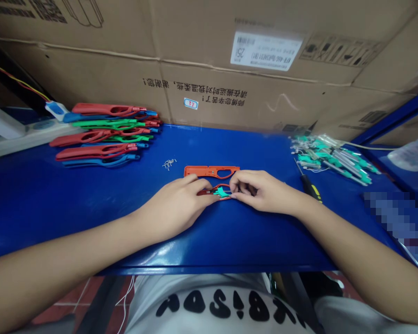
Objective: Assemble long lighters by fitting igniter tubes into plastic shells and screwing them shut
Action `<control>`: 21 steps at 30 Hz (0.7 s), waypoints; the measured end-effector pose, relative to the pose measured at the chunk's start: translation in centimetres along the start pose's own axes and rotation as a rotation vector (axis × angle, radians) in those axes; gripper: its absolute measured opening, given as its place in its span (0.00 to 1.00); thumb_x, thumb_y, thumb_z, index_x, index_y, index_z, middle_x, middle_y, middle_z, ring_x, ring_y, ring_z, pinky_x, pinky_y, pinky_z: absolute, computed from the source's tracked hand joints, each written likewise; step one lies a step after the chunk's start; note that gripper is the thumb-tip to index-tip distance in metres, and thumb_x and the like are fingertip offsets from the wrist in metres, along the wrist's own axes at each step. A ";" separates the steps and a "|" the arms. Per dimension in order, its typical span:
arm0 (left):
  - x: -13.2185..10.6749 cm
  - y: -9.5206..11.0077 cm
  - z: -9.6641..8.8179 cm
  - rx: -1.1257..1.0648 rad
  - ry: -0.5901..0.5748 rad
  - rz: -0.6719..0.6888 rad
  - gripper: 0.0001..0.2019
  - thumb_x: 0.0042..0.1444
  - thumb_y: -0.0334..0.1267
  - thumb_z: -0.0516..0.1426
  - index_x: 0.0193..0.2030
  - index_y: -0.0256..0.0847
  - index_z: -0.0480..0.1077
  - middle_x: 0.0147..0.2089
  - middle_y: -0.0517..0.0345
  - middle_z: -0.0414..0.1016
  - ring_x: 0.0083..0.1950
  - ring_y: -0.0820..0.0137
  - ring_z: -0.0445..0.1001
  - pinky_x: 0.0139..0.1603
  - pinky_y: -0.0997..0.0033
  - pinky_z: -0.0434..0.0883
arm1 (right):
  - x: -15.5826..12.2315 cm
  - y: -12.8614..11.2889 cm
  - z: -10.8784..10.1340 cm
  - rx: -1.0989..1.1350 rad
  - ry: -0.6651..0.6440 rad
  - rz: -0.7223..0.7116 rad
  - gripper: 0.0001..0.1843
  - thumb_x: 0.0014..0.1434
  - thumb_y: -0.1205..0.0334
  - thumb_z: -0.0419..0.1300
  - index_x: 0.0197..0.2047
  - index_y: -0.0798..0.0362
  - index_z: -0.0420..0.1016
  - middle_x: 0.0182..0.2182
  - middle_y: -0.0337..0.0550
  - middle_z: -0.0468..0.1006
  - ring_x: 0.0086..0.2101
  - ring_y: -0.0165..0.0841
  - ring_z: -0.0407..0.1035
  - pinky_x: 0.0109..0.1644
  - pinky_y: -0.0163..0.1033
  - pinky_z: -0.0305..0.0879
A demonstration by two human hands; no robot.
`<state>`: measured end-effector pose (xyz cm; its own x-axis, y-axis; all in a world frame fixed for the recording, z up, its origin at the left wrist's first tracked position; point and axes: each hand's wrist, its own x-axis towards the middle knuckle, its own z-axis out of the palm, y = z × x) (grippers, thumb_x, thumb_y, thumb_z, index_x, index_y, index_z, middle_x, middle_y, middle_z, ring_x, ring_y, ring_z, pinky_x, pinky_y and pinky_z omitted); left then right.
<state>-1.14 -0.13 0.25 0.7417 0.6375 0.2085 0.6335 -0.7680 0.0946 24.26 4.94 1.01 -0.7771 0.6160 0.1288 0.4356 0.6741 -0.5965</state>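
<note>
My left hand (pixel 181 204) is closed, thumb and fingers pinching the left part of a red lighter shell half (pixel 206 191) low over the table. In that shell lies a bright green lighter insert (pixel 222 192), its thin rod running right. My right hand (pixel 256 190) is closed in a pinch at the insert's right end; its fingertips partly hide the rod and the shell. Just behind both hands an orange-red shell half (pixel 209 171) lies flat, inner side up, with an oval opening at its right.
Red, green and blue lighter shells (pixel 101 134) are piled at left beside a white power strip (pixel 31 137). Small screws (pixel 169 163) lie behind my left hand. At right are several green inserts (pixel 334 155) and a screwdriver (pixel 310 185). A cardboard box (pixel 202 60) stands behind the blue table (pixel 202 250).
</note>
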 end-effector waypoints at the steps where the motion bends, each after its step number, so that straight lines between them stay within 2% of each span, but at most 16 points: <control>1: 0.0 0.0 -0.1 0.016 -0.008 0.005 0.16 0.68 0.32 0.52 0.57 0.45 0.75 0.51 0.48 0.75 0.54 0.58 0.73 0.53 0.54 0.76 | 0.0 0.0 0.0 -0.017 0.004 -0.015 0.01 0.63 0.68 0.60 0.39 0.53 0.72 0.28 0.37 0.72 0.27 0.27 0.65 0.33 0.33 0.61; 4: -0.1 0.1 -0.3 0.049 -0.018 0.019 0.16 0.69 0.33 0.52 0.58 0.44 0.75 0.51 0.47 0.76 0.54 0.57 0.73 0.52 0.54 0.76 | 0.0 -0.1 0.0 -0.098 -0.002 -0.077 0.03 0.65 0.67 0.59 0.41 0.53 0.73 0.35 0.41 0.77 0.32 0.30 0.68 0.37 0.35 0.64; 8: 0.0 0.1 -0.2 0.032 0.011 0.018 0.16 0.69 0.33 0.52 0.59 0.46 0.74 0.51 0.49 0.76 0.54 0.58 0.73 0.54 0.55 0.76 | -0.2 -0.2 0.0 -0.212 -0.041 -0.125 0.07 0.69 0.64 0.55 0.43 0.53 0.75 0.41 0.46 0.77 0.39 0.34 0.72 0.42 0.38 0.67; 11: 0.0 0.0 0.1 -0.042 0.056 -0.002 0.16 0.70 0.34 0.51 0.58 0.47 0.75 0.53 0.51 0.76 0.56 0.59 0.73 0.55 0.55 0.75 | -0.5 -0.5 0.0 -0.309 -0.057 -0.141 0.09 0.69 0.64 0.54 0.45 0.54 0.76 0.44 0.48 0.77 0.41 0.36 0.73 0.42 0.39 0.68; 16: 0.1 -0.2 0.6 -0.172 0.095 -0.044 0.13 0.70 0.35 0.52 0.54 0.45 0.76 0.53 0.53 0.76 0.55 0.61 0.72 0.56 0.56 0.73 | -0.6 -0.8 -0.1 -0.426 -0.068 -0.156 0.10 0.69 0.65 0.53 0.46 0.54 0.76 0.44 0.49 0.78 0.40 0.37 0.74 0.41 0.40 0.69; 21: 0.3 -0.3 0.6 -0.217 0.087 -0.056 0.11 0.70 0.35 0.52 0.52 0.43 0.76 0.52 0.53 0.76 0.54 0.62 0.72 0.56 0.57 0.72 | -0.5 -0.6 -0.1 -0.391 -0.080 -0.172 0.10 0.69 0.66 0.53 0.46 0.55 0.76 0.42 0.49 0.79 0.40 0.37 0.75 0.44 0.40 0.70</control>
<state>-0.99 0.28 -0.26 0.6790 0.6789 0.2792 0.6039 -0.7329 0.3134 24.46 4.27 1.43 -0.8795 0.4579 0.1294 0.4237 0.8774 -0.2249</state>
